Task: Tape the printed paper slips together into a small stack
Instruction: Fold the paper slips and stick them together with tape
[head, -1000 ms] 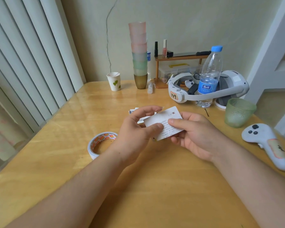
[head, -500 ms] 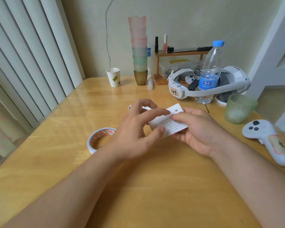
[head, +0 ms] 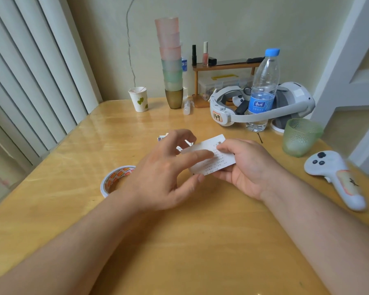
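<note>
Stacked cups (head: 171, 62), water bottle (head: 263, 88), VR headset (head: 262, 107) – green cup (head: 300, 137), controller (head: 337, 177).

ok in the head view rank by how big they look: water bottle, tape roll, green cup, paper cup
1. water bottle, clearly tallest
2. green cup and tape roll: about alike; the tape is nearer the camera and partly hidden by the left hand, so unranked
3. paper cup, smallest, but farthest

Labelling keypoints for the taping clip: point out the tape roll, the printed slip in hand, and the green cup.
tape roll (head: 113, 177), head view, on the printed outer band at its left side.
printed slip (head: 218, 161), head view, on its text-covered face.
green cup (head: 300, 138), head view, on its textured side wall.
</note>
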`<move>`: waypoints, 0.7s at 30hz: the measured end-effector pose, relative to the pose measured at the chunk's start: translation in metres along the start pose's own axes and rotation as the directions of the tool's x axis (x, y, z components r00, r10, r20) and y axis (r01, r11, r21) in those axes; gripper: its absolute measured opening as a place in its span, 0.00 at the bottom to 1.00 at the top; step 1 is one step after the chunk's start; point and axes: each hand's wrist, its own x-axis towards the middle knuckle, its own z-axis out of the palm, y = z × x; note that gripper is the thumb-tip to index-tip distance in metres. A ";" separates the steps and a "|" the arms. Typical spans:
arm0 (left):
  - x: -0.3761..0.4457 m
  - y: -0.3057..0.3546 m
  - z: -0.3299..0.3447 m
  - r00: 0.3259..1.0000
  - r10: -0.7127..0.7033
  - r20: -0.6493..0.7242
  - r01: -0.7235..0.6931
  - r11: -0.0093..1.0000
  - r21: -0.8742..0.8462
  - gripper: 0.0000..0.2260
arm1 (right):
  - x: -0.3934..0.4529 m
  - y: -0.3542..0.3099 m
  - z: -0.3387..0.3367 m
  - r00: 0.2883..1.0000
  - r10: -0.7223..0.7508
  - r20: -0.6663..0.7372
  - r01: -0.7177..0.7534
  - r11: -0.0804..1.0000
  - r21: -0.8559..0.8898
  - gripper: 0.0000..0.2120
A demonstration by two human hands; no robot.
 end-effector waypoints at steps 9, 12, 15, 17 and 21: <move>0.000 -0.008 -0.008 0.998 0.026 -0.061 -0.019 0.994 0.104 0.19 | 0.001 -0.001 0.000 1.000 -0.003 -0.018 0.003 1.000 0.003 0.09; -0.001 -0.008 -0.007 0.998 0.022 -0.060 -0.015 0.993 0.115 0.19 | -0.001 -0.002 0.001 1.000 0.002 -0.005 -0.002 1.000 0.007 0.09; 0.000 -0.007 -0.005 0.998 0.021 -0.054 -0.014 0.993 0.121 0.19 | -0.002 -0.002 0.002 1.000 0.008 0.007 -0.008 1.000 0.028 0.09; -0.001 -0.008 -0.004 0.999 0.015 -0.051 -0.009 0.993 0.122 0.19 | -0.003 -0.002 0.003 1.000 0.020 0.020 -0.020 0.999 0.047 0.09; -0.001 -0.012 -0.002 0.999 0.020 -0.028 -0.017 0.993 0.119 0.21 | -0.005 -0.002 0.004 0.993 0.086 0.077 -0.095 0.989 0.116 0.09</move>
